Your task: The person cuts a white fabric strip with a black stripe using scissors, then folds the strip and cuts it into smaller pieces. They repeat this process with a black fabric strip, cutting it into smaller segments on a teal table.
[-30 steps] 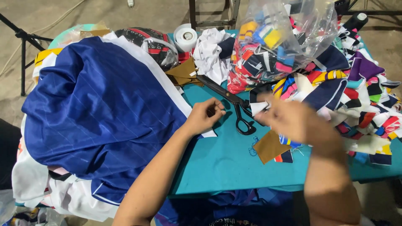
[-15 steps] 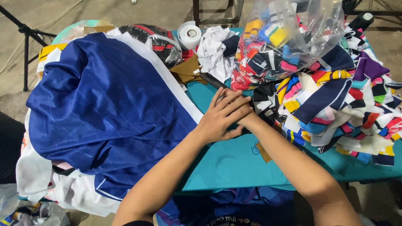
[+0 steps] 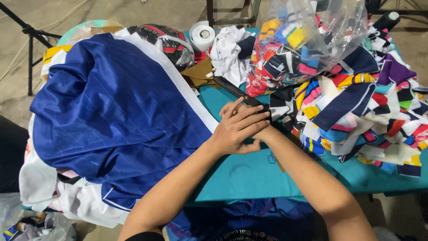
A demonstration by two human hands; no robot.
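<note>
— Where are the hands?
— In the middle of the frame. The left hand (image 3: 238, 129) lies flat, fingers stretched out, holding nothing. It covers the right hand (image 3: 264, 132), so I cannot tell if that one is open or closed, or if it holds something.
— What is under them?
— The teal bench (image 3: 249, 174). A long dark object (image 3: 236, 91), maybe scissors, comes from the upper centre and touches the fingertips of the left hand.
— And around?
— A big blue cloth (image 3: 111, 116) with a white edge fills the left of the frame. On the right is a pile of colourful fabric scraps (image 3: 356, 111), just beside the hands. Above it, a clear plastic bag (image 3: 312, 40) holds more scraps. A white tape roll (image 3: 202, 35) stands at the upper centre.
</note>
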